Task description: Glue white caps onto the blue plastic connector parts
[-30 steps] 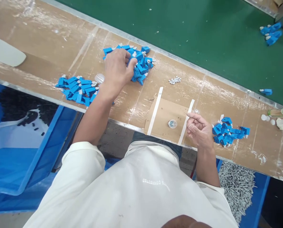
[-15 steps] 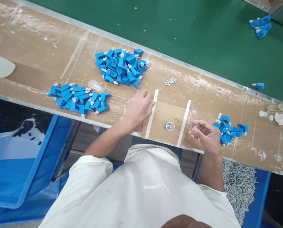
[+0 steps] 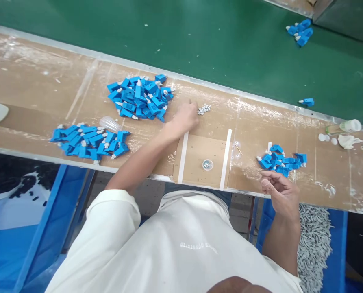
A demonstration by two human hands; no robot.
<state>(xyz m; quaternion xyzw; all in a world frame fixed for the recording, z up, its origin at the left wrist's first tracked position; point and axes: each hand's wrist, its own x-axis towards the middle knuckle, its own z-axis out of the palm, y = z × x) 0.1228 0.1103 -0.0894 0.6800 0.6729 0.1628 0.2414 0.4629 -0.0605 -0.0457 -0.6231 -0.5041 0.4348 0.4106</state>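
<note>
My left hand [image 3: 186, 117] reaches over the brown board, just left of a small heap of tiny white-grey pieces [image 3: 203, 109]. Its fingers are bent and mostly hidden behind the back of the hand. My right hand [image 3: 281, 193] hovers over the near edge, close below a small group of blue plastic parts with white ends [image 3: 283, 160]. Thumb and fingers there are loosely curled and apart, with nothing visible between them. A thin wooden stick [image 3: 238, 148] lies on the board left of that group. Between two white tape strips sits a small clear round dish [image 3: 207, 164] with something bluish inside.
Two larger heaps of blue parts [image 3: 140, 97] [image 3: 90, 141] lie to the left, a clear plastic cup [image 3: 110, 123] between them. A lying bottle [image 3: 344, 126] and crumpled white material [image 3: 348, 141] are at right. Below stands a bin of grey pieces [image 3: 314, 248]; beyond runs a green surface [image 3: 199, 44].
My left hand has moved forward to the tiny pieces. My right hand has moved right and nearer me, away from the wooden stick. The whole view has shifted slightly.
</note>
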